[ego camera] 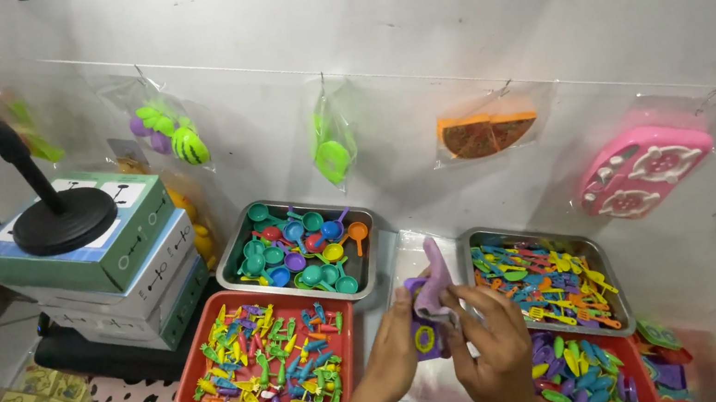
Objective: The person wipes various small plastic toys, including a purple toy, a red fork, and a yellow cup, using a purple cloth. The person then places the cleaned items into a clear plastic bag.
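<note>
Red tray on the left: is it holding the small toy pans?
No, the red tray holds mixed small plastic pieces; the toy pans sit in the metal tray behind it.

Between your left hand (pixel 394 345) and right hand (pixel 493 347) you hold a purple toy piece (pixel 432 298) of matt, smooth plastic. The two steel trays (pixel 235 267) (pixel 604 255) look like brushed metal with a dull shine. The red tray (pixel 193 387) is glossy plastic. Clear glossy film bags (pixel 333 139) hang on the wall. The stacked boxes (pixel 110 264) are matt cardboard.
</note>
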